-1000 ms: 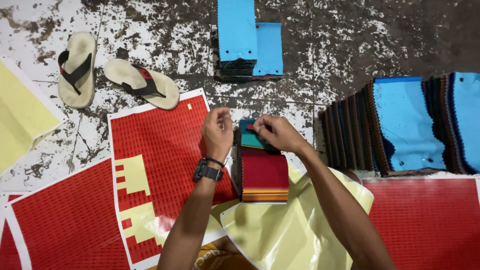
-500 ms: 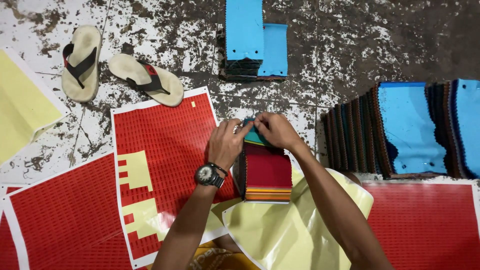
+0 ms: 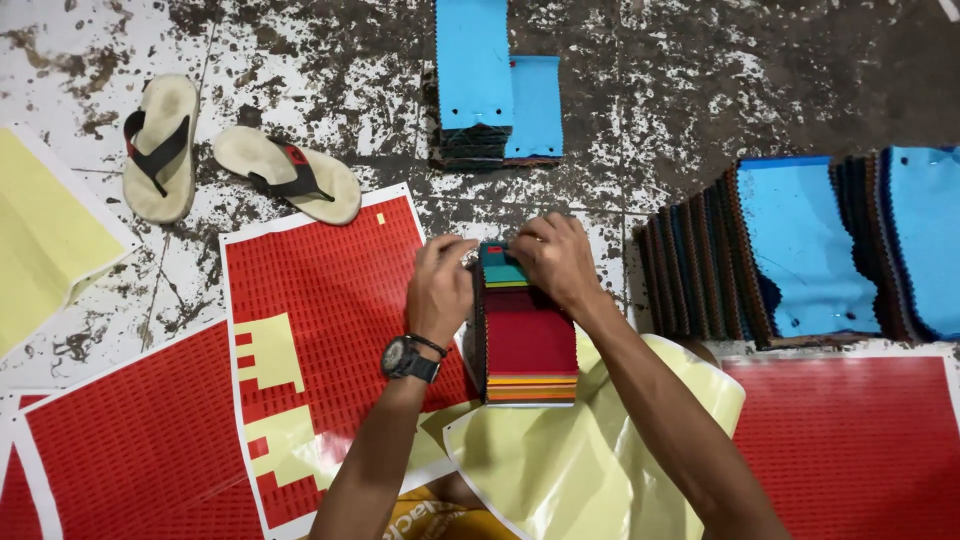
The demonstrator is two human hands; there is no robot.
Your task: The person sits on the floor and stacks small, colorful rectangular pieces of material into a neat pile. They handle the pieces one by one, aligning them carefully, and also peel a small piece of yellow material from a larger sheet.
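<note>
A thick stack of fabric swatches (image 3: 530,340), dark red on top with coloured edges at the near end, lies on the floor in front of me. My left hand (image 3: 440,285), with a black watch on its wrist, grips the stack's far left corner. My right hand (image 3: 556,260) presses on the far end, fingers over a teal swatch (image 3: 500,268) that shows there. Both hands hold the stack's top edge.
Red sticker sheets (image 3: 320,310) with yellow peeled gaps lie left; another red sheet (image 3: 850,440) lies right. Yellow backing paper (image 3: 560,470) curls under my arms. Blue-topped swatch stacks sit far (image 3: 495,80) and right (image 3: 810,240). A pair of sandals (image 3: 230,160) rests far left.
My hands have stayed on the stack's far end; the left hand shifted slightly along the left corner. The view moved a little.
</note>
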